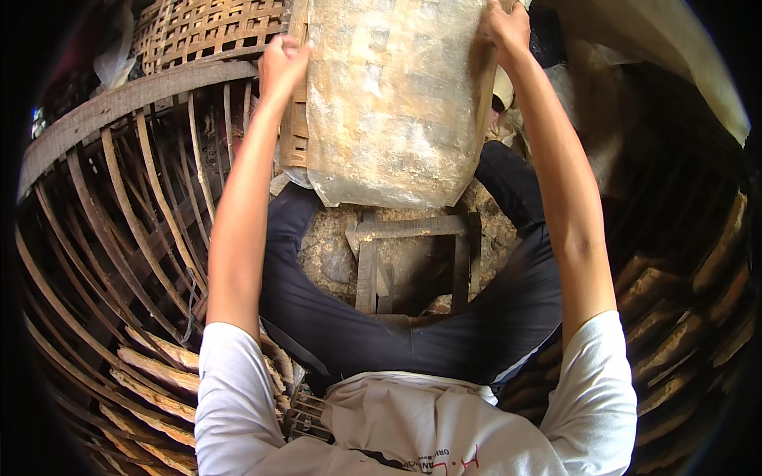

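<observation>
A cloudy, whitish-stained plastic sheet (381,103) lies over a woven bamboo tray (298,131), whose slatted left side shows beside it. The sheet's lower edge hangs just above the gap between my knees. At its left edge my left hand (283,67) is closed, its fingers curled and their tips by the sheet; what is between them is hidden. Higher up on the opposite side, my right hand (509,30) grips the sheet's right edge near the top of the view. Both arms reach forward.
Below the sheet, between my legs, stands a small wooden frame (413,228). To the left is a rack of curved slats with a wooden rail (143,91), and a woven basket (210,32) beyond. Rough brown slabs (163,377) are stacked at lower left, with similar ones (675,341) at right.
</observation>
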`<action>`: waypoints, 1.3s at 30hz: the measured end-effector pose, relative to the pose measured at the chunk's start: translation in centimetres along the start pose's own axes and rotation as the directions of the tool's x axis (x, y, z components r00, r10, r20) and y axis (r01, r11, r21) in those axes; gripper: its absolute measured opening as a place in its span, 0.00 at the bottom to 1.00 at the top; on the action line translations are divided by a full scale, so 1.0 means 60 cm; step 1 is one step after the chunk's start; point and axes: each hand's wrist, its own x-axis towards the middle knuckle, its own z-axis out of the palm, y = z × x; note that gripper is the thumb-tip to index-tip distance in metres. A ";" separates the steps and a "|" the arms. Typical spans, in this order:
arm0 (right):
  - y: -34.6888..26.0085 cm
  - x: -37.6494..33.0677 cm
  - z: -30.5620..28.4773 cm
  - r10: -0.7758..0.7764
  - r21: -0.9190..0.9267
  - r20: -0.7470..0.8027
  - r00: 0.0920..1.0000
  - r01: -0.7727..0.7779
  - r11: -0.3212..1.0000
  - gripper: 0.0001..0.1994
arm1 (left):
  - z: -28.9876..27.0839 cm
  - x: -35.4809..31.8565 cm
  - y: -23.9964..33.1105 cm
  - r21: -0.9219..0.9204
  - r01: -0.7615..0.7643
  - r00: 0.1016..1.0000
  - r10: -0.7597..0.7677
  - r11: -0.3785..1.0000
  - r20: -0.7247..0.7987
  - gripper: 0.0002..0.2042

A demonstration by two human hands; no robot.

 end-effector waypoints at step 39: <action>-0.009 -0.424 -0.208 -0.107 -0.105 0.947 0.303 0.607 0.788 0.11 | -0.042 -0.454 -0.095 -0.100 -0.243 0.967 0.249 0.965 0.049 0.31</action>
